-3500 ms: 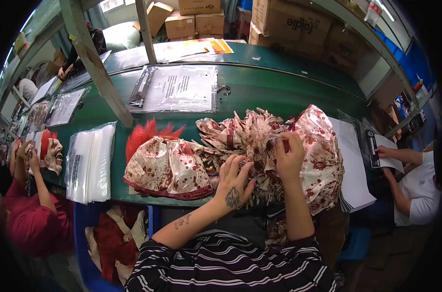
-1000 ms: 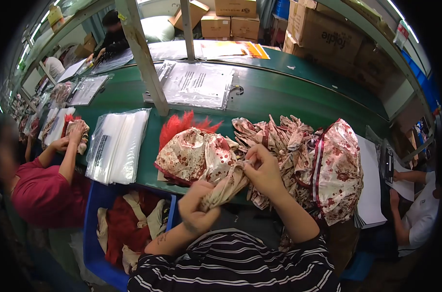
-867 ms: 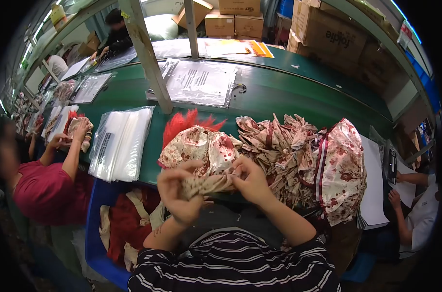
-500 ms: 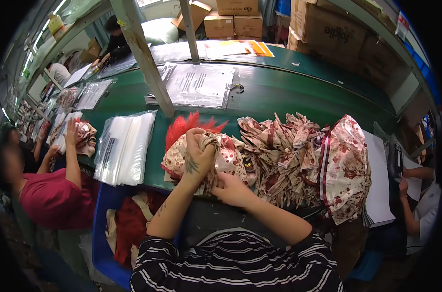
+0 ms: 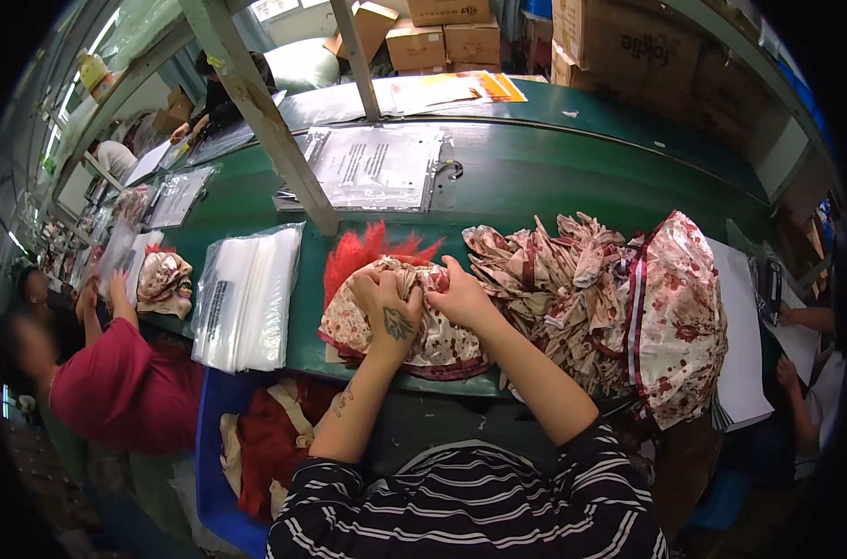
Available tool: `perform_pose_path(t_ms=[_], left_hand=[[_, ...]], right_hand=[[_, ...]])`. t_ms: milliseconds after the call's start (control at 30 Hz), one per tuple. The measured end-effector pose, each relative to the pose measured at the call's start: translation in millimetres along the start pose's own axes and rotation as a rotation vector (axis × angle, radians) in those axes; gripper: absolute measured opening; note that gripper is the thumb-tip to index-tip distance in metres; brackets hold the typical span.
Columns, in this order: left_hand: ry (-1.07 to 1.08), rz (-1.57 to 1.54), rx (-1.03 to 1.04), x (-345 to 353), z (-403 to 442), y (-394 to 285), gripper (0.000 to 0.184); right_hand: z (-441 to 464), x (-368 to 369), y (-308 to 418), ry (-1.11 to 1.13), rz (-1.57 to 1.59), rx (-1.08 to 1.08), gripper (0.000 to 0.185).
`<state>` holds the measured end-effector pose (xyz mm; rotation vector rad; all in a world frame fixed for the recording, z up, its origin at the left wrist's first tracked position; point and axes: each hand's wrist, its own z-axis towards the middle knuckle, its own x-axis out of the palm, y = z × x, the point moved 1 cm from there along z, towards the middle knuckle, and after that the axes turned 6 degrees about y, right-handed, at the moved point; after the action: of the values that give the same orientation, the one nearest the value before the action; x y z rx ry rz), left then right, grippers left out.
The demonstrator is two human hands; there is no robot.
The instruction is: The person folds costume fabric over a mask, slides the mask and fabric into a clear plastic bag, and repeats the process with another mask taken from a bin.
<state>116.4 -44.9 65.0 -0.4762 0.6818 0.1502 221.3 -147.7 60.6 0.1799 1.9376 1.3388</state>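
The cream spattered cloth [image 5: 451, 347], blotched red-brown and edged in dark red, lies spread and wrinkled near the front edge of the green table [image 5: 304, 326]. Bright red hair [image 5: 368, 256] fans out behind it; bunched beige fabric [image 5: 408, 274] sits on top.

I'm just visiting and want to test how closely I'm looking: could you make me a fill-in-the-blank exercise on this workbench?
1. The back of the left hand bears a dark ____.
2. The tuft of hair behind the spotted cloth under both hands is ____.
3. The bin below the table's edge is ____.
4. The white stack in clear plastic lies to the ____ of that cloth.

Missing words: tattoo; red; blue; left.
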Motion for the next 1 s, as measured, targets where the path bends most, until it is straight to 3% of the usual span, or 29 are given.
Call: perform_pose_path(t_ms=[367,500,633,933,1000], left_hand=[[0.117,-0.013,0.006,4,-9,5,0.021],[0.202,-0.203,-0.092,1,-14,0,0.012],[0.23,-0.281,-0.042,-5,-20,-7,0.01],[0.344,-0.496,0.05,-36,-17,6,0.03],[0.381,-0.493,-0.168,-51,5,13,0.037]], right_hand=[[15,22,-6,-0.081,-0.066,-0.009,0.055],[14,22,4,-0.047,0.36,0.077,0.047],[17,33,5,-0.122,0.217,-0.016,0.048],[6,23,16,-0.16,0.21,-0.1,0.047],[-6,23,22,-0.218,0.258,-0.179,0.046]])
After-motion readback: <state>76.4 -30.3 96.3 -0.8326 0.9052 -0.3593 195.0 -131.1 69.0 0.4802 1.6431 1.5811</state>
